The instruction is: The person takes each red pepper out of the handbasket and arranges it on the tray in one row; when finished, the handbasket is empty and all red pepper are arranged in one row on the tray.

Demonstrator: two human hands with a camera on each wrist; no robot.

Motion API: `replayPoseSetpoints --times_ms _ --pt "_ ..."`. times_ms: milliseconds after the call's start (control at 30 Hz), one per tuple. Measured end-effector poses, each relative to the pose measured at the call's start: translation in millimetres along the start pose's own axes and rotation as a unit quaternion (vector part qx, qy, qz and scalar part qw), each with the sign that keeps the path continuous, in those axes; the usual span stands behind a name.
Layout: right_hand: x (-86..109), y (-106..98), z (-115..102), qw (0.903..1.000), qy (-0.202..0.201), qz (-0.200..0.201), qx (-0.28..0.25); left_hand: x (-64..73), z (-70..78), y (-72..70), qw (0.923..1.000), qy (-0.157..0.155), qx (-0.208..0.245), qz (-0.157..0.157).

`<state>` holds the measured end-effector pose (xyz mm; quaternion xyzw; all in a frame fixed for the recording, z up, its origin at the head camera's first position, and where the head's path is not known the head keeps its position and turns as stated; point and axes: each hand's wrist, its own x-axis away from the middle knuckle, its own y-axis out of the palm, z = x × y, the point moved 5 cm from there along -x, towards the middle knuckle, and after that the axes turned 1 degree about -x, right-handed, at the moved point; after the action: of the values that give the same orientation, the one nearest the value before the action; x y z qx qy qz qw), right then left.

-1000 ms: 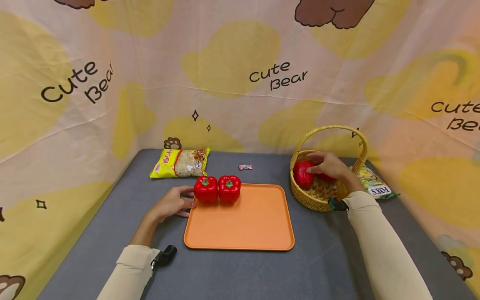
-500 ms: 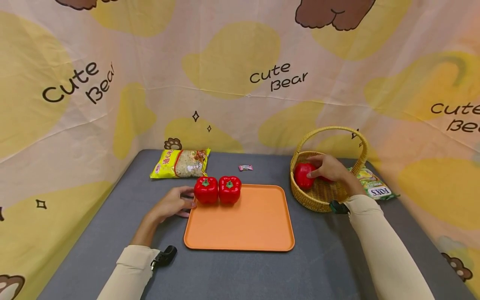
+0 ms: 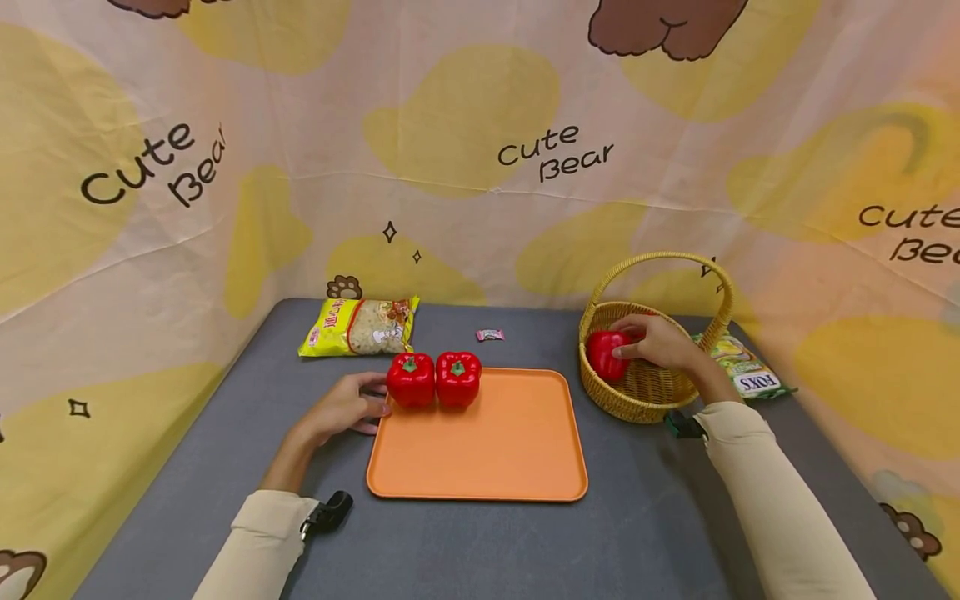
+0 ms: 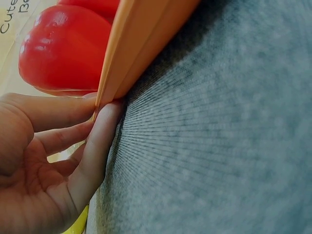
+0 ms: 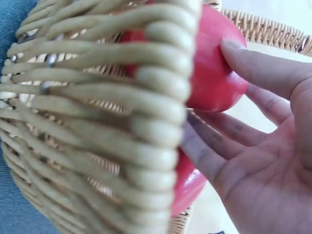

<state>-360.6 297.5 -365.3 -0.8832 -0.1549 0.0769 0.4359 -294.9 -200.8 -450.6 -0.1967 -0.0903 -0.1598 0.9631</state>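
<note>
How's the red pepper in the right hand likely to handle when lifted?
The red pepper may slip: its skin is glossy. It seems stiff, with no visible dent where the right hand grips. Rounded sides might let it roll if released.

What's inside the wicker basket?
A red bell pepper, held by the right hand, and another red thing, mostly covered by the hand and the wicker basket. What lies under them can't be seen.

Orange rect. tray (image 3: 480, 458), L edge pinched by L hand (image 3: 347, 408); 2 glossy red peppers (image 3: 411, 381) sit upright, side by side, far L corner. R hand (image 3: 660, 342) grips 3rd pepper (image 3: 606, 356) inside yellowish wicker basket (image 3: 622, 407); red item (image 5: 187, 187) there, mostly hidden.
</note>
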Motion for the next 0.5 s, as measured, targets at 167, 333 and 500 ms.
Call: replayPoseSetpoints --times_ms 167,333,500 --pt "6.9 0 1 0.9997 0.007 0.008 -0.023 -1.5 -1.5 -0.9 1.0 -0.002 0.001 0.001" --pt "14.2 1 1 0.9995 0.006 0.022 -0.024 -0.7 -1.3 -0.9 1.0 -0.003 0.002 0.003" --pt "24.2 -1 -2 0.9984 0.003 0.035 -0.045 0.1 0.6 -0.2 1.0 -0.003 0.0 0.002"
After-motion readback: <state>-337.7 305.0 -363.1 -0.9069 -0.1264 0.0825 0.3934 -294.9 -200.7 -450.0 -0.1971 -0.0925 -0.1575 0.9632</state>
